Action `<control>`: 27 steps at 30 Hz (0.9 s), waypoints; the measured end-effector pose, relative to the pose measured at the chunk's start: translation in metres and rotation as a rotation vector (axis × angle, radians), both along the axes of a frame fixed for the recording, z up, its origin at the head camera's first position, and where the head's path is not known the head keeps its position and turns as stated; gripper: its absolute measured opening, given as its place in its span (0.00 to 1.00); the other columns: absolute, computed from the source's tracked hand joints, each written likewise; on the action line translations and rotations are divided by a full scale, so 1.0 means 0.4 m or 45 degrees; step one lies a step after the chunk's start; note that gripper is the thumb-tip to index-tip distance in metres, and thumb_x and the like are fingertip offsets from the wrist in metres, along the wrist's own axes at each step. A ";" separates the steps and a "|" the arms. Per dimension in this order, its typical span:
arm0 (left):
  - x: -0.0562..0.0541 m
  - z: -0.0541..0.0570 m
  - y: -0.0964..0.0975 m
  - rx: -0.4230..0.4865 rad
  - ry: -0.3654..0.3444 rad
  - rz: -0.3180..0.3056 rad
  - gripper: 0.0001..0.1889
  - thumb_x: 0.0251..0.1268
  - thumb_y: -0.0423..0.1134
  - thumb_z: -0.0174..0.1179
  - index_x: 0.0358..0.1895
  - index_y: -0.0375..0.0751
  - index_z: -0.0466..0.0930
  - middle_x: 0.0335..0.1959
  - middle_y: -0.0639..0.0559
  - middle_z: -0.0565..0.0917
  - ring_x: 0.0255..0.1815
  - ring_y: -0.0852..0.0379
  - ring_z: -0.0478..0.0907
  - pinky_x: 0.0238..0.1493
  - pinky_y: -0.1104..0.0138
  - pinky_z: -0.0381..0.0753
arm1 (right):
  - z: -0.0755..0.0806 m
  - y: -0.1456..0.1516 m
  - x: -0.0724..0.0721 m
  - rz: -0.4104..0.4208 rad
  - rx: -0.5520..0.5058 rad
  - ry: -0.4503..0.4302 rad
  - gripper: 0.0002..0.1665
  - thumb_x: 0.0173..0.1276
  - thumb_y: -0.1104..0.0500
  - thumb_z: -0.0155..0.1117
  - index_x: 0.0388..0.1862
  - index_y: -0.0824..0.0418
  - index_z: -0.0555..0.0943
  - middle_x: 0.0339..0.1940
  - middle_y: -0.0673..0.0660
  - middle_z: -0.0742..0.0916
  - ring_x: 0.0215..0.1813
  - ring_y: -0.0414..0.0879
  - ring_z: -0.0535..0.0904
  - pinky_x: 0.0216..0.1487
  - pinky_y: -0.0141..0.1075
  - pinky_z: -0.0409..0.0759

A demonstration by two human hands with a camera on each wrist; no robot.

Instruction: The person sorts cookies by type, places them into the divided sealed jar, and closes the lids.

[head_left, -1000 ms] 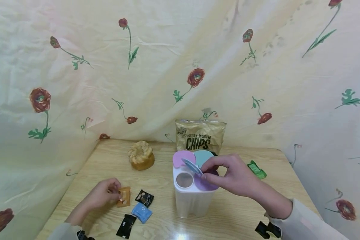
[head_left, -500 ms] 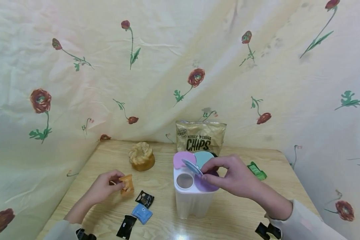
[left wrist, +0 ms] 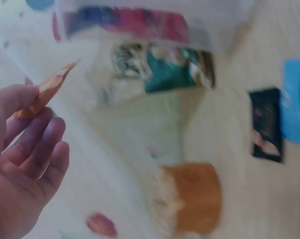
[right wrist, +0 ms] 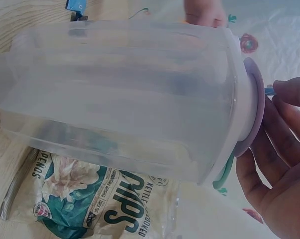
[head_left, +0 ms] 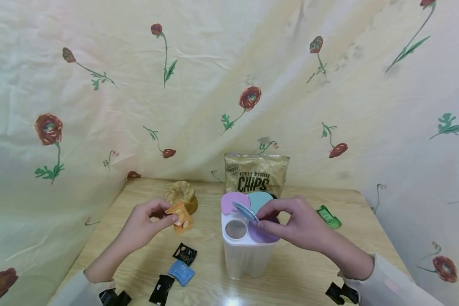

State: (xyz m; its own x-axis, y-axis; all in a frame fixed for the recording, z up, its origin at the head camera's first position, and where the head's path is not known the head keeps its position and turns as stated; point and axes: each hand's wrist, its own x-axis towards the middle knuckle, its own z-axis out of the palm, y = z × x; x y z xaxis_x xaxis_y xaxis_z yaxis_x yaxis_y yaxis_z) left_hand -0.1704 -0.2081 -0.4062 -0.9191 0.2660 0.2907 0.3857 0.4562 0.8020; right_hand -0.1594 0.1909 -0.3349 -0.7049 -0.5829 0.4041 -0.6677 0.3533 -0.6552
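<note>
1. Head view: the left hand pinches an orange packet above the table; the packet overlaps the bread behind.
2. The right hand pinches a pale blue lid, tilted beside the container's round opening. Its fingers cover part of the purple lid.
3. The container hides the lower chips bag.
4. Left wrist view: blurred; the container is cut off above, and a red-and-blue patch there is unidentifiable.
5. Right wrist view: only a sliver of the pale blue lid shows; the left hand is cropped.
6. Surface: light wood grain, with glare near the front. Two black packets and a blue packet lie left of the container; a green packet lies right.
7. Room: a creased cream sheet with red flowers backs the table.
</note>
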 end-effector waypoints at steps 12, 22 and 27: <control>0.004 0.103 0.131 0.204 0.157 -0.162 0.09 0.63 0.31 0.72 0.42 0.47 0.85 0.35 0.53 0.89 0.37 0.58 0.84 0.40 0.65 0.84 | 0.000 0.002 -0.006 -0.007 0.001 0.018 0.11 0.64 0.66 0.75 0.38 0.49 0.89 0.35 0.41 0.90 0.36 0.36 0.85 0.39 0.33 0.85; 0.017 0.144 0.215 0.248 0.180 -0.244 0.11 0.60 0.32 0.74 0.44 0.48 0.87 0.35 0.55 0.87 0.29 0.57 0.79 0.26 0.67 0.79 | 0.006 0.003 -0.003 -0.019 0.017 -0.007 0.11 0.63 0.66 0.74 0.38 0.49 0.89 0.36 0.41 0.90 0.36 0.36 0.86 0.39 0.33 0.85; 0.023 0.141 0.249 0.219 0.201 -0.285 0.09 0.63 0.34 0.73 0.43 0.48 0.87 0.34 0.56 0.88 0.30 0.59 0.79 0.26 0.68 0.77 | 0.007 0.003 -0.001 -0.026 0.026 -0.032 0.11 0.63 0.66 0.74 0.38 0.50 0.90 0.36 0.41 0.90 0.36 0.36 0.86 0.39 0.34 0.85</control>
